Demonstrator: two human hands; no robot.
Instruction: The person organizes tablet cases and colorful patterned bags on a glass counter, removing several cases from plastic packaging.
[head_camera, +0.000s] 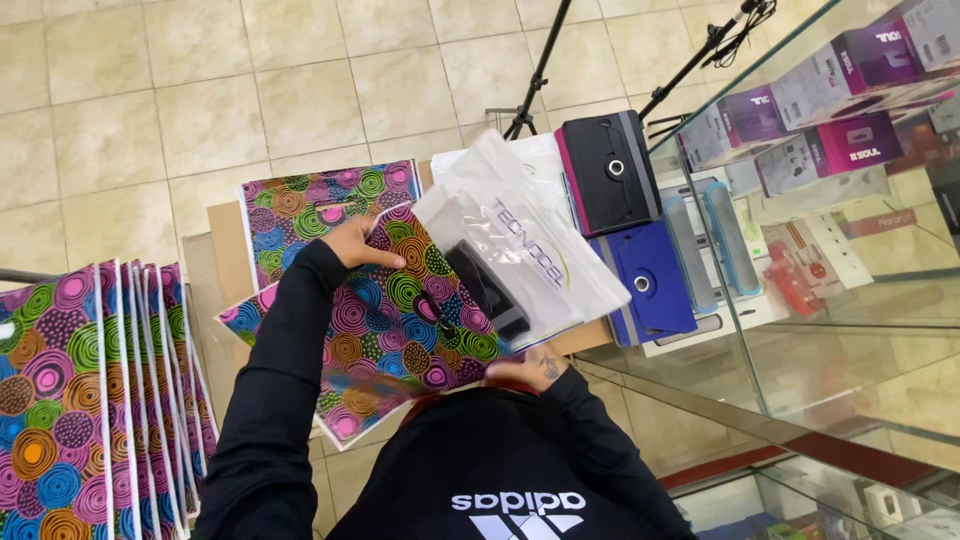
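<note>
I hold a plastic bag (390, 320) printed with bright multicoloured circles, tilted over a cardboard surface (225, 235). My left hand (352, 245) grips its upper edge. My right hand (528, 370), in a black sleeve, holds its lower edge close to my chest. A clear plastic packet (530, 235) with a black oblong item (487, 290) inside lies across the bag's right end, by the cut-out handle. I cannot tell whether the packet is partly inside the bag.
A second patterned bag (320, 200) lies flat behind the first. Several more (90, 400) stand stacked at the left. A black case (608, 170) and a blue case (650, 280) sit on the right, next to a glass display case (830, 130) of boxes. Tripod legs (540, 70) stand on the tiled floor.
</note>
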